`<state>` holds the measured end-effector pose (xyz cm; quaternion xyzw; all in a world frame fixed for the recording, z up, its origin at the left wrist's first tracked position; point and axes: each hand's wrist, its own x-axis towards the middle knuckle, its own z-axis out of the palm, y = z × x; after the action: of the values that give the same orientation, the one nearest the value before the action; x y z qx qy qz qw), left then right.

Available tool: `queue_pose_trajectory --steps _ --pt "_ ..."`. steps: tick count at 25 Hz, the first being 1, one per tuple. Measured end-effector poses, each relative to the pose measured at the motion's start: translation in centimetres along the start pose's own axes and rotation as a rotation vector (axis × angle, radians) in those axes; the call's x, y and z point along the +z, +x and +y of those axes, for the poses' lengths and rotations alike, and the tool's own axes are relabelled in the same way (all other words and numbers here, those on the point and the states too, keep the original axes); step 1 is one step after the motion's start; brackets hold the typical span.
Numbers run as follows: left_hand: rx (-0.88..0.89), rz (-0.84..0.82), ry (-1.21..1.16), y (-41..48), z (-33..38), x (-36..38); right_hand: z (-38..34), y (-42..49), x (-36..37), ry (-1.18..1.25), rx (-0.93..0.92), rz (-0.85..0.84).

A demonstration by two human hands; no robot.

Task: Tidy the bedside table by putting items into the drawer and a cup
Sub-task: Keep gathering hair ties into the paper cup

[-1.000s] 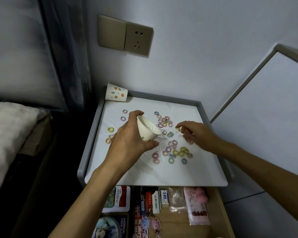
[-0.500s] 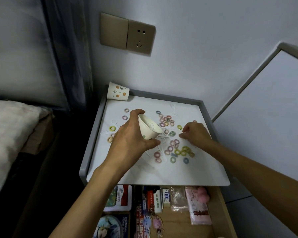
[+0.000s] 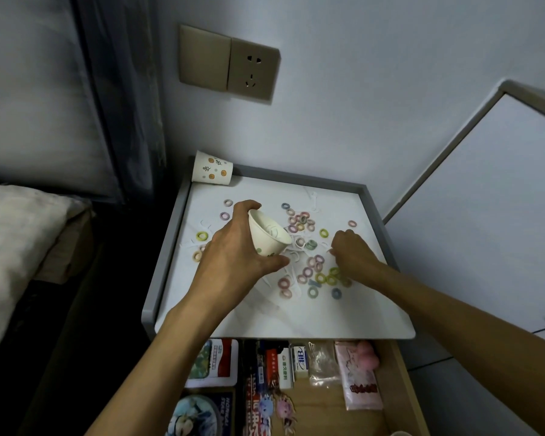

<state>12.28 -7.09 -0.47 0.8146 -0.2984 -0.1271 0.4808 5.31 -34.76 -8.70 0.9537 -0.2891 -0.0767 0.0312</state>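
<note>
Two bare hands reach over a white-topped bedside table (image 3: 167, 247) with a raised grey rim, seen from the head camera. The left hand (image 3: 233, 259) grips a small white paper cup (image 3: 269, 236), fingers and thumb curled round its wall. It holds the cup tilted just above the tabletop, mouth turned to the right. The right hand (image 3: 352, 256) sits knuckles-up just right of the cup, fingers curled down onto the tabletop; whether they pinch anything cannot be told. Many small pastel hair rings (image 3: 320, 278) lie scattered across the middle of the tabletop, between and around both hands, mixed with thin white floss picks (image 3: 312, 198). A second cup (image 3: 213, 169), printed with orange dots, lies on its side at the back left corner. Below the front edge the drawer (image 3: 403, 388) stands open, holding packets (image 3: 359, 379) and small boxes.
</note>
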Motion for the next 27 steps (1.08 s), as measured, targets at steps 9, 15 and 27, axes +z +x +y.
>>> queue_pose_trajectory --steps 9,15,27 --pt "-0.037 0.097 -0.043 0.8 -0.8 -1.6 1.1 7.4 -7.6 0.359 0.141 0.099" --pt "-0.045 0.117 -0.019 1.1 -1.4 -2.2 -1.7 12.5 -4.9 0.346 0.265 0.119" --pt "-0.047 0.086 0.029 1.1 -1.7 -2.0 -3.3 13.5 -2.5 -0.063 -0.015 0.191"
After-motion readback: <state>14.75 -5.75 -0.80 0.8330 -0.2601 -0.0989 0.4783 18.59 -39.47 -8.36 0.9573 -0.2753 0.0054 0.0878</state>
